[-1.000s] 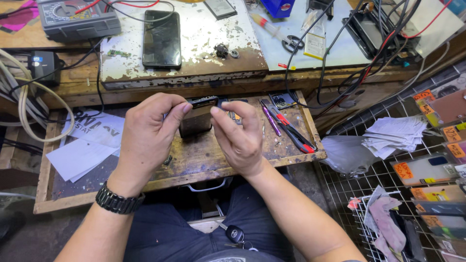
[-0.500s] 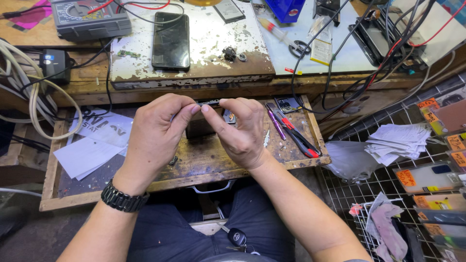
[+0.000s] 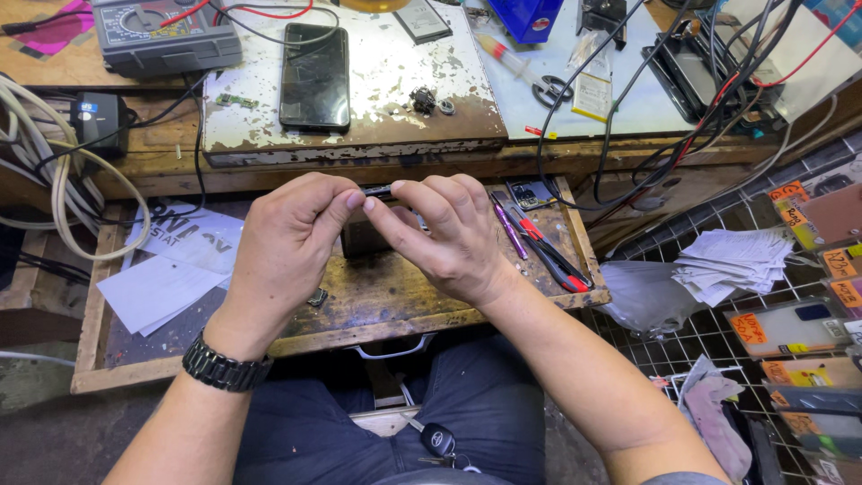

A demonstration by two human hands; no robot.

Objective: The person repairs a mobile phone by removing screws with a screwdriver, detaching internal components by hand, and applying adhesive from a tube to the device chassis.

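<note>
Fingers [image 3: 346, 199] of both hands pinch small black part [image 3: 378, 191].

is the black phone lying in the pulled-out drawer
No, the black phone lies face up on the white chipped board on the bench, above the drawer.

1. Phone [image 3: 314, 76]: glossy black.
2. Board [image 3: 395, 99] under phone: white, flaking to brown.
3. Meter [image 3: 166, 31] left of phone: grey (red leads).
4. Wristwatch [image 3: 224, 366]: black.
</note>
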